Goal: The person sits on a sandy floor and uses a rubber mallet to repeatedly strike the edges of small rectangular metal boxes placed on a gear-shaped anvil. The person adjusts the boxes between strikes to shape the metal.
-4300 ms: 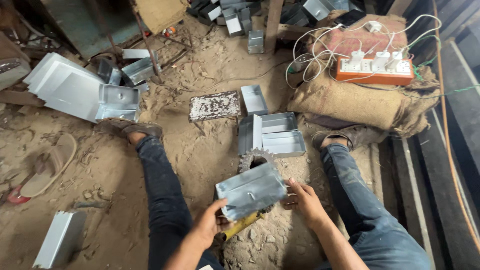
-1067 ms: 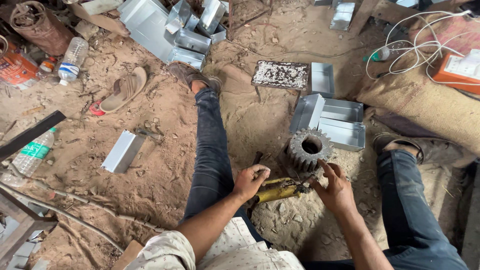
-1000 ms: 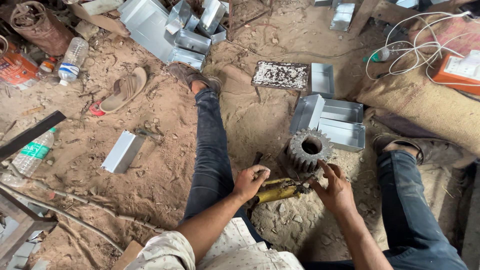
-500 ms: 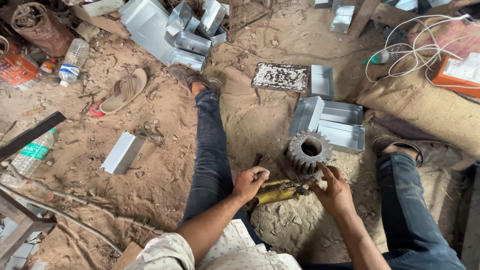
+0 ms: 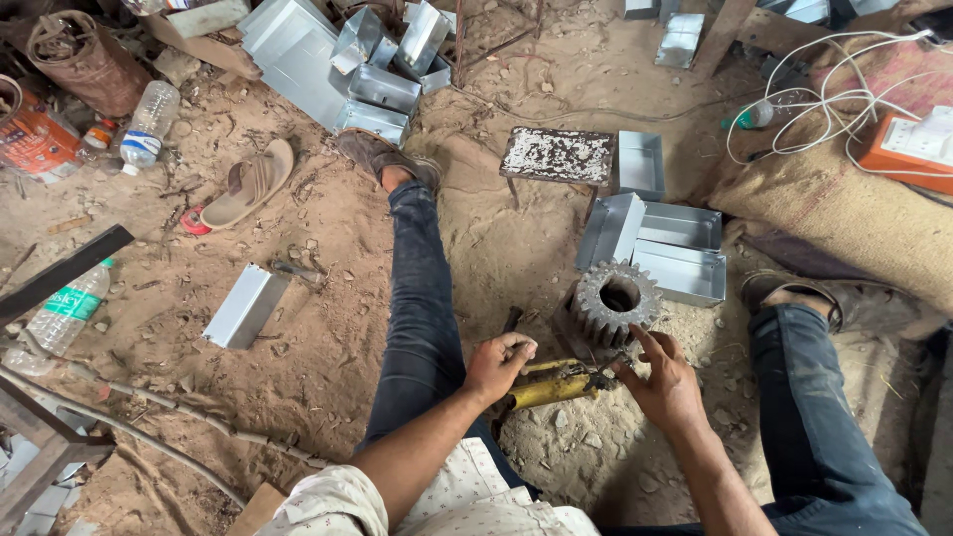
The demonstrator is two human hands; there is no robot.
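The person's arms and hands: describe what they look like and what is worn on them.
Both forearms are bare from about the elbow down. The left hand and right hand wear no gloves, and no rings, watch or bracelet can be made out. A short, light cream sleeve with a fine small pattern covers the left upper arm. The right arm's sleeve is out of view.

a clear bottle's blue label (image 5: 142, 147) and another's green label (image 5: 69, 303) lie at left, near an orange tin (image 5: 30, 139).
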